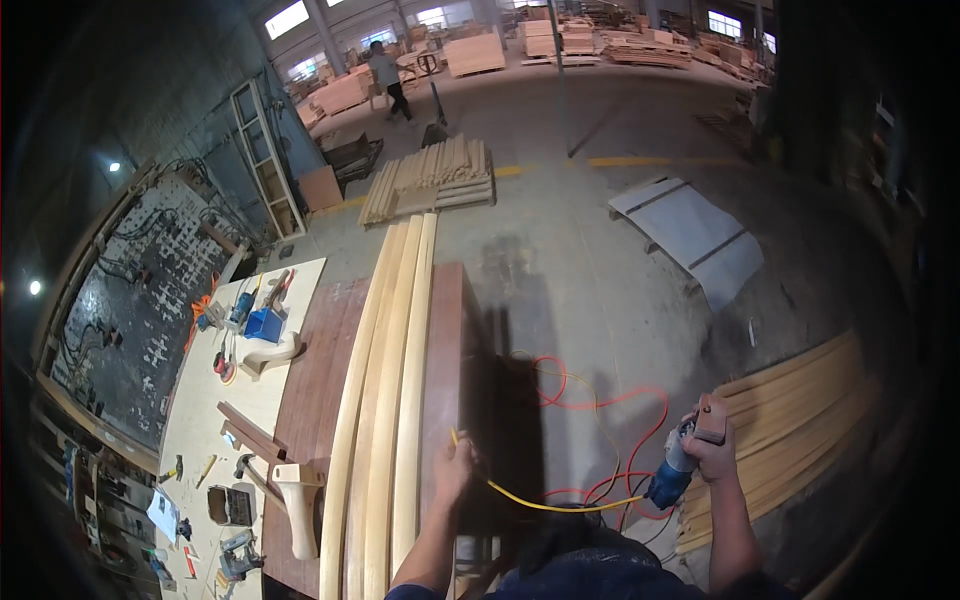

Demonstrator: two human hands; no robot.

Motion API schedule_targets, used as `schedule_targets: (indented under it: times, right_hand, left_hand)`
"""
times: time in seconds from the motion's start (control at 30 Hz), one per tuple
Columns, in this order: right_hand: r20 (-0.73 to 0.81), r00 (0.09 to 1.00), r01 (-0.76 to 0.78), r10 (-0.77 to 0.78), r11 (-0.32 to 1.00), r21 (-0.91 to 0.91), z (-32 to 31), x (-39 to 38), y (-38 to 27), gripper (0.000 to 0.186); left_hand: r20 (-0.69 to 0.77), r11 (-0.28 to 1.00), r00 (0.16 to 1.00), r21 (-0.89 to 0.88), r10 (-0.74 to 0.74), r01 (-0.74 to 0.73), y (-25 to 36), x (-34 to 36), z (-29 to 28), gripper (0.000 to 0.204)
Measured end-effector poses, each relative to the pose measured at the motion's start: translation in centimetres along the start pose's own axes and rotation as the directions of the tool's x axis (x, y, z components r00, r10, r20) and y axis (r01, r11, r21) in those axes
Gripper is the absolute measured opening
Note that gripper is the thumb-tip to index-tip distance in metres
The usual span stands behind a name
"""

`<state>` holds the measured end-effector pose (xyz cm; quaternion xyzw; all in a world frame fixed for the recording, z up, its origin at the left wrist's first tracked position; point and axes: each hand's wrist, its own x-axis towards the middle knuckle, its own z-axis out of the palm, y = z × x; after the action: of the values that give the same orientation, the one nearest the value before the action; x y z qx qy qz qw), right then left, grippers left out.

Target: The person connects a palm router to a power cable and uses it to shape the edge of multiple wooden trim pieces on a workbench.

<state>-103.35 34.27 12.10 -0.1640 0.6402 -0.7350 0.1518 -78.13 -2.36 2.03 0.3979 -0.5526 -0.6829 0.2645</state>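
Observation:
My right hand (712, 455) is closed around a blue handheld power tool (672, 475), raised off to the right of the workbench. A brown block-like part (712, 418) sits at the tool's upper end; its exact kind does not show. From the lower end a yellow cord (545, 505) runs across to my left hand (455, 468), whose fingers are closed on it. That hand is over the right edge of the reddish-brown bench (445, 330). Just left of it, several long pale wooden strips (385, 370) lie side by side along the bench.
Hand tools and shaped wooden pieces (298, 510) lie on a pale board (190, 430) at left. Red hose (655, 405) loops over the floor. Long boards (800, 420) are stacked at right, beyond them a grey sheet-covered stack (690, 235). A person (388, 78) walks far off.

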Motion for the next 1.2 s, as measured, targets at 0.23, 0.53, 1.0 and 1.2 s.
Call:
schedule_targets:
  times: [0.23,0.53,1.0,1.2]
  right_hand:
    - [0.057,0.997,-0.054,0.052,0.998,0.031,3.5,17.3,-0.3,0.055]
    - [0.112,0.994,-0.006,0.016,0.996,-0.087,12.5,42.4,2.8,0.051]
    - [0.599,0.778,-0.548,0.191,0.673,0.496,31.5,75.7,9.5,0.047]
    - [0.795,0.574,-0.733,0.195,0.555,0.393,36.9,89.6,11.0,0.029]
  left_hand:
    - [-0.06,0.985,0.995,0.146,-0.085,0.093,-1.1,12.0,4.1,0.021]
    - [0.062,0.934,0.996,0.355,-0.057,0.031,2.7,33.1,11.7,0.03]
    - [0.558,0.991,0.828,0.073,0.054,-0.114,16.9,53.1,29.4,0.072]
    - [0.498,0.95,0.867,-0.256,-0.027,0.177,22.3,63.7,33.4,0.074]
